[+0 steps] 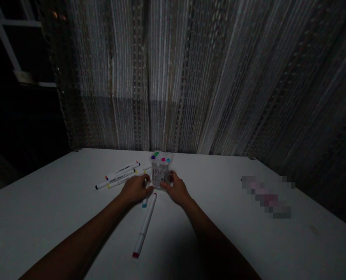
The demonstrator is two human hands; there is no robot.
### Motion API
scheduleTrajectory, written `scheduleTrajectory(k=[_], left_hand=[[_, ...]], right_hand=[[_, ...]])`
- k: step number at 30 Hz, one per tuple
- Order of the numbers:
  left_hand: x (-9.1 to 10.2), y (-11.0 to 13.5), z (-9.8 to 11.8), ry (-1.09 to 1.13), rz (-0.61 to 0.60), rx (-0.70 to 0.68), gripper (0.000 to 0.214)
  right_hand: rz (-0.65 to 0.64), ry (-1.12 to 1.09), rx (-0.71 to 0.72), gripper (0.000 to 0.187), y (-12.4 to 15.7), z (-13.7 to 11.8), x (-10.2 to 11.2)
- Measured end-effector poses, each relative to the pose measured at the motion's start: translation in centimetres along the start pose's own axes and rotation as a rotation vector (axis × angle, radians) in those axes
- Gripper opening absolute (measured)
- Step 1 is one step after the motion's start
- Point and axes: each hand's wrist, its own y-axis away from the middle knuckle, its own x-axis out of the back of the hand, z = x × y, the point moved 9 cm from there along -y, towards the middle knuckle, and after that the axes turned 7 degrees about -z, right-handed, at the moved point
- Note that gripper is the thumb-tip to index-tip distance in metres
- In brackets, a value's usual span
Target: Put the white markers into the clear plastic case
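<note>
A small clear marker box stands upright on the white table, with several coloured marker caps showing at its top. My right hand grips the box's right side and base. My left hand lies curled just left of the box, fingers closed over a marker with a blue cap. A long white marker with red ends lies loose on the table below and between my hands. Several more white markers lie in a loose group left of the box.
A ribbed grey curtain hangs right behind the table's far edge. A blurred-out patch sits on the table's right side. A dark window frame shows at far left. The scene is dim.
</note>
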Motion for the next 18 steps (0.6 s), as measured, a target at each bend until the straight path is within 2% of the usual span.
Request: scheduleTrajectory(k=[3,5,11,14,18], left_hand=[[0.7,0.2,0.6,0.016,0.037,-0.004,0.025],[0.8,0.4,1.2,0.043,0.015,-0.029,0.027],[-0.1,1.1,2.3,-0.071,-0.186,-0.076,0.039],[-0.5,1.1,2.1,-0.124,-0.235,-0.066,0.032],[-0.7,0.5,0.9,-0.122,-0.235,-0.029,0.028]], right_hand=[[0.007,0.008,-0.002,0.045,0.1,-0.2,0.1],[0.021,0.022,-0.011,0.044,0.1,-0.2,0.2],[0.017,0.040,-0.034,0.042,-0.1,0.2,0.5],[-0.043,0.103,-0.070,0.043,0.0,0.1,0.4],[-0.134,0.189,-0.109,0.044,0.4,-0.8,0.3]])
